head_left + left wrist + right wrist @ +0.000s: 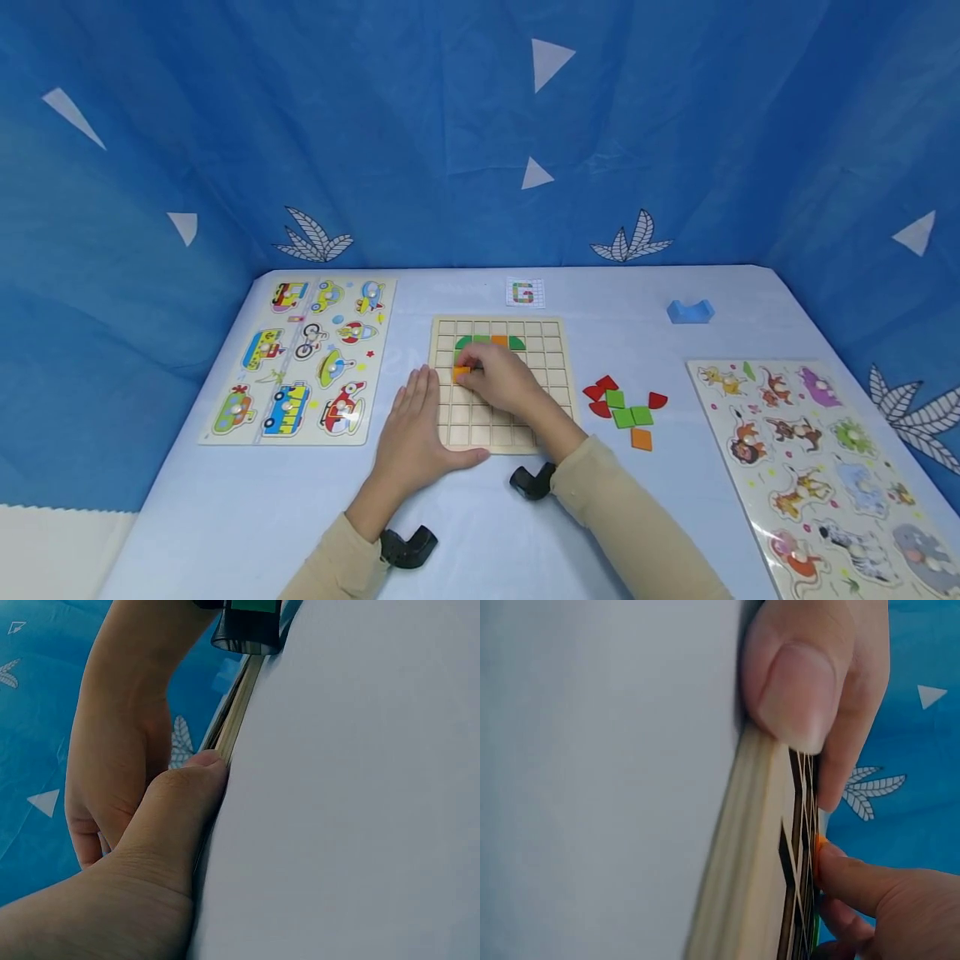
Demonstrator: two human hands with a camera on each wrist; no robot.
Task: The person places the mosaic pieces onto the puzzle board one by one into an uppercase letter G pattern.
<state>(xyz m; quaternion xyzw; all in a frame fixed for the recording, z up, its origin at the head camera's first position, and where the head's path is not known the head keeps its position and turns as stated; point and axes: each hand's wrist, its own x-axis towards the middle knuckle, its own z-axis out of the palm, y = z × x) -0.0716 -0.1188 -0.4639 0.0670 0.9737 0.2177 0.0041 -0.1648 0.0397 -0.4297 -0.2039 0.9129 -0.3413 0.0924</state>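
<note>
Nearest me, two beige sleeves come in over the pale bench (225,500), each with a black wrist mount. The left hand (415,433) lies flat, fingers straight, palm on the bench at the near-left corner of the wooden grid board (551,375); from the left wrist view its thumb (176,817) presses against the board's edge. The right hand (501,379) reaches across the board with fingers curled, pinching an orange tile (461,373) down onto a cell in the board's left column. From the right wrist view I see a fingertip (836,874) on a sliver of orange (819,847) at the board's surface. Just beyond that hand, a row of green and orange pieces (489,341) sits in the board's second row. Right of the board, apart from it, is a loose cluster of red, green and orange tiles (624,407). Far left lies a vehicle peg puzzle (300,358); far right, an animal peg puzzle (817,467). Behind the board, a small pattern card (524,292) lies flat, and a blue block (690,311) stands to its right. A blue cloth backdrop (450,125) closes the far side.
</note>
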